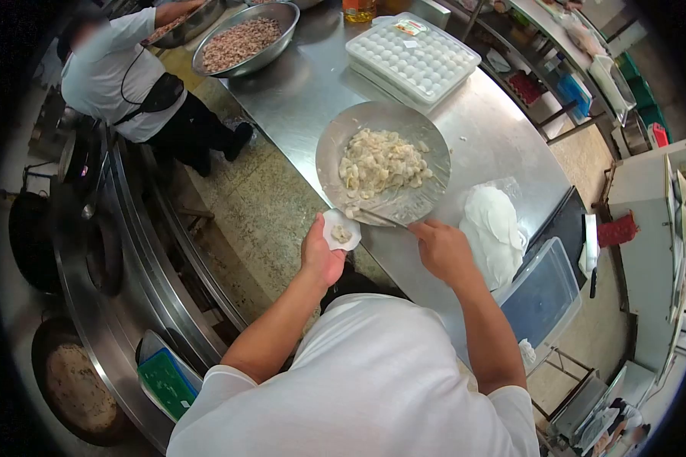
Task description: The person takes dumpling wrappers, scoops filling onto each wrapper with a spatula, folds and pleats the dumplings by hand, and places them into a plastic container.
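My left hand (322, 255) holds a round white dumpling wrapper (349, 241) on its fingers, beside the near edge of a wide metal bowl (335, 133). A small lump of pale filling (341, 232) lies on the wrapper. Closed around a thin metal spreader (383, 218) is my right hand (443, 251); the tool's far end reaches over the bowl's near rim, close to the wrapper. Chunky, pale shrimp-like filling (385, 161) is heaped in the bowl. To the right of my right hand sits a pile of white wrappers (489, 236), partly under clear plastic.
Clear trays of white balls (415, 61) stand at the far side of the steel table (297, 99). A bowl of pinkish chopped meat (240, 46) is at the far left, near another person (122, 84). A clear plastic bin (541, 293) and a knife (591, 244) are at right.
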The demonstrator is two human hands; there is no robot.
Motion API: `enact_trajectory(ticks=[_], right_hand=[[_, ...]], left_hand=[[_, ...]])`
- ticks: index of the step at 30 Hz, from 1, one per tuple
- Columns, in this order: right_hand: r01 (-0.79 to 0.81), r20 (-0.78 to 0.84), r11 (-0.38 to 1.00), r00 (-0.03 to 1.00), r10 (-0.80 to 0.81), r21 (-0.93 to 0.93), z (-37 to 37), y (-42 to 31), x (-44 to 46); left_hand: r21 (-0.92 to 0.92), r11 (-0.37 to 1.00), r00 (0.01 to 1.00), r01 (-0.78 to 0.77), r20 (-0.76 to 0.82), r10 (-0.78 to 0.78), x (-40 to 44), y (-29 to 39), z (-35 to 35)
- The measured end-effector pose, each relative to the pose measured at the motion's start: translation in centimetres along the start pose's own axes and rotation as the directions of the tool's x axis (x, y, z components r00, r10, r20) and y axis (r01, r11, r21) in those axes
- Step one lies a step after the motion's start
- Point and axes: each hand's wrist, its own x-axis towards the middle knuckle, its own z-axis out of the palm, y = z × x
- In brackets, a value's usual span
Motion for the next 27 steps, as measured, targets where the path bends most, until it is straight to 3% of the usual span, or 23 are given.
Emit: enact_trajectory(ticks=[2, 5, 8, 12, 15, 17, 21, 23, 24, 27], right_hand=[[0.044, -0.017, 0.977, 0.999, -0.041, 0.207, -0.1, -0.3, -0.5], [0.071, -0.017, 0.943, 0.997, -0.069, 0.326, 0.3, -0.5, -2.0], [0.132, -0.045, 0.950, 0.991, -0.124, 0.284, 0.4, -0.4, -3.2], [0.100, -0.090, 0.965, 0.993, -0.081, 0.243, -2.0, -0.7, -4.3], [0.145, -0.156, 0.943, 0.983, -0.101, 0.300, -3.0, -1.2, -4.2], [0.134, -0.146, 0.968, 0.984, -0.103, 0.214, -3.7, -1.4, -4.1], [0.024, -0.190, 0.980, 0.982, 0.014, 0.199, -6.4, -1.5, -4.3], [-0.163, -0.182, 0.985, 0.969, 0.170, 0.053, -6.1, -1.3, -3.2], [-0.176, -0.073, 0.969, 0.983, 0.166, -0.172, -4.9, -0.9, -2.4], [-0.172, -0.052, 0.957, 0.985, 0.164, -0.233, 1.8, -0.4, 0.4]], left_hand=[[-0.018, 1.000, 0.997, 0.016, 0.074, -0.015, -0.4, 0.4, 0.0], [-0.041, 0.997, 0.994, 0.060, 0.095, -0.056, -0.9, 0.6, -0.4], [-0.027, 0.995, 0.986, 0.101, 0.132, -0.097, -1.8, 0.6, -0.4], [-0.024, 0.988, 0.979, 0.154, 0.138, -0.149, -2.9, 0.8, 0.0], [0.091, 0.989, 0.954, 0.120, 0.266, -0.140, -3.0, 1.1, 0.8], [0.071, 0.982, 0.900, 0.176, 0.392, -0.190, -2.7, 1.6, 1.3], [0.017, 0.997, 0.931, 0.079, 0.355, -0.080, -3.0, 2.5, 2.8], [-0.017, 0.999, 0.913, 0.048, 0.407, -0.037, -3.3, 2.9, 3.6], [-0.009, 0.999, 0.909, 0.053, 0.414, -0.045, -3.7, 3.0, 4.0], [-0.036, 0.993, 0.853, 0.111, 0.516, -0.076, -5.3, 2.9, 5.9]])
